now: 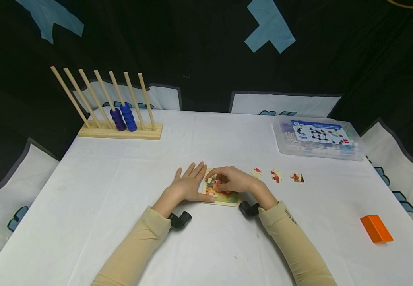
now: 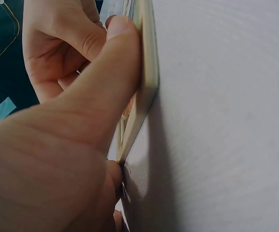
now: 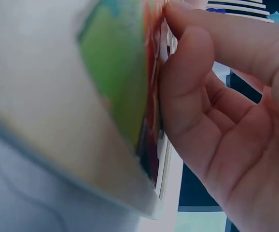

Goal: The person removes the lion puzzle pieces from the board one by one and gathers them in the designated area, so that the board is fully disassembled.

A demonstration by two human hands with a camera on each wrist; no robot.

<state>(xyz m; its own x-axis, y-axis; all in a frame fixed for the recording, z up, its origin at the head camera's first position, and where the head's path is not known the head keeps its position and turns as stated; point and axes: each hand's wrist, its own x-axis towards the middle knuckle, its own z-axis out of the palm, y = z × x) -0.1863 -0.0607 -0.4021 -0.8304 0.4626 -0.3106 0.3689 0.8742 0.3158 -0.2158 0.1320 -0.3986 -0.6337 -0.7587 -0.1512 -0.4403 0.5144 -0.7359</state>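
Note:
A small framed jigsaw puzzle (image 1: pixel 230 197) with a colourful picture lies flat on the white table. My left hand (image 1: pixel 188 188) spreads its straight fingers along the frame's left side, and its thumb (image 2: pixel 122 53) rests on the near edge. Over the upper left part of the picture, my right hand (image 1: pixel 235 179) curls its fingers, with thumb and index fingertips down at a puzzle piece (image 1: pixel 211 183) that they mostly hide. In the right wrist view the thumb (image 3: pixel 185 72) touches the picture surface. Three loose puzzle pieces (image 1: pixel 276 176) lie right of the frame.
A wooden peg rack (image 1: pixel 120 134) with blue and purple beads stands at the back left. At the back right is a clear plastic box (image 1: pixel 318 137) with a printed label. An orange block (image 1: pixel 377 229) sits near the right edge of the table (image 1: pixel 206 254).

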